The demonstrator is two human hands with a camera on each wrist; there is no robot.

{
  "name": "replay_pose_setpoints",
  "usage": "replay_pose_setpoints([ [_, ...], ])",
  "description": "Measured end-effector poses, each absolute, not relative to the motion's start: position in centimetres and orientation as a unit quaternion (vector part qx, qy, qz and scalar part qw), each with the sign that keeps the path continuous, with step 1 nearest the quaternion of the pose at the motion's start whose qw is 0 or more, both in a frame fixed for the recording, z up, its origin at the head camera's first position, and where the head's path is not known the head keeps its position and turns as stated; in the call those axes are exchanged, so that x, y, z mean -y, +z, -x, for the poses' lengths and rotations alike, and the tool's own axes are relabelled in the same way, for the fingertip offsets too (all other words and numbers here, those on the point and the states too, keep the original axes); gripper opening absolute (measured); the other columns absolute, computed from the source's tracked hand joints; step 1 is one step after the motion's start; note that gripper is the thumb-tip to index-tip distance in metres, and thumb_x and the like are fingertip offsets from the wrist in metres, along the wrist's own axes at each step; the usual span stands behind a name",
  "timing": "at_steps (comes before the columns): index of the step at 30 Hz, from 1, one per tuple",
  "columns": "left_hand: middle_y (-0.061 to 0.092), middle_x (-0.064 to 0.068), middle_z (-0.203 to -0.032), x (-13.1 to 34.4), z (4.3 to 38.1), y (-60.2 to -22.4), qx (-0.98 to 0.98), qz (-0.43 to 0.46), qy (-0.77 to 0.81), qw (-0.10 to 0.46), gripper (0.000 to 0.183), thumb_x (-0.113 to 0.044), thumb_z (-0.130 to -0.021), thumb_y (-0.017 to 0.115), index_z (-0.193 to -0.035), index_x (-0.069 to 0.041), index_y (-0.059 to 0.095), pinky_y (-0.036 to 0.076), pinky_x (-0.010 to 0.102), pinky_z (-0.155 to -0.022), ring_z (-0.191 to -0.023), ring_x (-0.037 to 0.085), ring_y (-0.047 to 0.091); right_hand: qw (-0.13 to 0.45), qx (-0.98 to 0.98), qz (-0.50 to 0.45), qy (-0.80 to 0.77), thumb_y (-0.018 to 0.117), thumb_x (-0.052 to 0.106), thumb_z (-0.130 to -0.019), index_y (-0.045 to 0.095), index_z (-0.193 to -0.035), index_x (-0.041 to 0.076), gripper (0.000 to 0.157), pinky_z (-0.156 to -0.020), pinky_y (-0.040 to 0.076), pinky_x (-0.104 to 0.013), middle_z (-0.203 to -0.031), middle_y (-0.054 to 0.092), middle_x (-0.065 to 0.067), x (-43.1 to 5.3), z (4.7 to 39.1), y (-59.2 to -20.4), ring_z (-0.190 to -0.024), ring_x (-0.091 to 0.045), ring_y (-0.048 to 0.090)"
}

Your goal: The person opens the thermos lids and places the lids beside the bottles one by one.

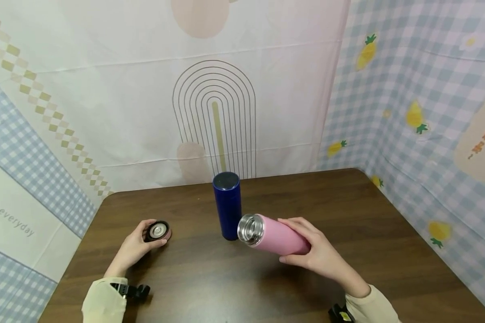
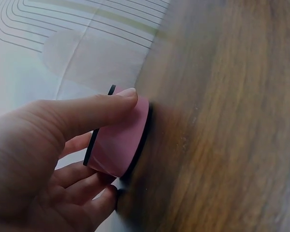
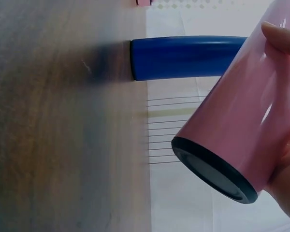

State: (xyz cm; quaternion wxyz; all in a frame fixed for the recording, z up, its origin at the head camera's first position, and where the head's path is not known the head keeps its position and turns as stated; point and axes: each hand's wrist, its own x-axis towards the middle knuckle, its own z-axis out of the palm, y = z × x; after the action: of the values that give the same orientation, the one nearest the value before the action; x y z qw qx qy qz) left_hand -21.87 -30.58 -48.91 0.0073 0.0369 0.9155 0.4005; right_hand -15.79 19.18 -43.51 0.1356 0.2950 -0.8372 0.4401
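My right hand (image 1: 321,251) grips a pink thermos bottle (image 1: 283,237) round its body, tilted so that its uncapped steel mouth faces left and toward me. In the right wrist view the bottle's black base (image 3: 215,170) shows, raised off the table. On the left, my left hand (image 1: 133,249) holds the pink lid (image 2: 121,137) between thumb and fingers, low at the tabletop. The lid's dark inner side with a metallic centre faces up in the head view. A dark blue thermos bottle (image 1: 228,206) stands upright with its top on, just behind the pink bottle's mouth.
Both hands work over a brown wooden table (image 1: 202,278). Behind it hangs a pale cloth (image 1: 117,103) with an arch pattern, and a blue checked cloth (image 1: 420,148) with pineapples hangs at the right. Dark straps with small devices sit at both wrists.
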Motion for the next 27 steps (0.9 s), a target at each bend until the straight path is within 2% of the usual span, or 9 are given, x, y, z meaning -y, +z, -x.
replay_pose_setpoints([
  [5,0.049,0.026,-0.142,30.7,22.0,-49.0,-0.915,-0.039,0.401,0.001,0.08,-0.037,-0.086,0.082,-0.146,-0.003,0.041,0.044,0.057,-0.098,-0.123,0.043,0.054,0.143,0.826,-0.25,0.485,0.094,0.017,-0.071,0.056,-0.143,0.021,0.082,-0.091,0.047,-0.033,-0.132,0.057,0.005,-19.5,17.1,-43.0,-0.114,-0.015,0.055],
  [10,0.052,0.025,-0.139,30.8,22.2,-49.1,-0.914,-0.043,0.403,-0.006,0.077,-0.035,-0.085,0.083,-0.144,-0.003,0.044,0.045,0.056,-0.098,-0.121,0.041,0.056,0.152,0.812,-0.171,0.537,0.088,0.009,-0.077,0.051,-0.148,0.021,0.081,-0.094,0.045,-0.027,-0.131,0.055,0.0,-20.5,19.1,-42.2,-0.114,-0.014,0.054],
  [17,0.053,0.023,-0.139,30.9,22.3,-49.0,-0.914,-0.035,0.404,-0.005,0.078,-0.035,-0.084,0.083,-0.145,-0.005,0.044,0.046,0.054,-0.097,-0.122,0.04,0.057,0.157,0.768,-0.062,0.618,0.08,0.012,-0.088,0.038,-0.156,0.02,0.08,-0.093,0.043,-0.02,-0.137,0.05,-0.002,-22.4,22.4,-41.4,-0.118,-0.011,0.051],
  [22,0.054,0.024,-0.139,30.9,22.4,-49.0,-0.914,-0.034,0.405,-0.012,0.077,-0.034,-0.084,0.084,-0.144,-0.003,0.045,0.046,0.054,-0.097,-0.121,0.04,0.057,0.181,0.742,-0.007,0.645,0.08,0.011,-0.088,0.035,-0.153,0.014,0.08,-0.089,0.044,-0.016,-0.134,0.049,-0.001,-23.6,24.2,-42.3,-0.116,-0.011,0.051],
  [27,0.052,0.025,-0.14,30.9,22.4,-49.3,-0.911,-0.029,0.41,-0.012,0.078,-0.032,-0.084,0.084,-0.144,-0.002,0.044,0.046,0.055,-0.098,-0.122,0.041,0.056,0.205,0.733,0.028,0.649,0.082,0.009,-0.085,0.036,-0.151,0.015,0.081,-0.088,0.043,-0.015,-0.133,0.048,0.001,-24.4,25.1,-43.9,-0.117,-0.012,0.05],
])
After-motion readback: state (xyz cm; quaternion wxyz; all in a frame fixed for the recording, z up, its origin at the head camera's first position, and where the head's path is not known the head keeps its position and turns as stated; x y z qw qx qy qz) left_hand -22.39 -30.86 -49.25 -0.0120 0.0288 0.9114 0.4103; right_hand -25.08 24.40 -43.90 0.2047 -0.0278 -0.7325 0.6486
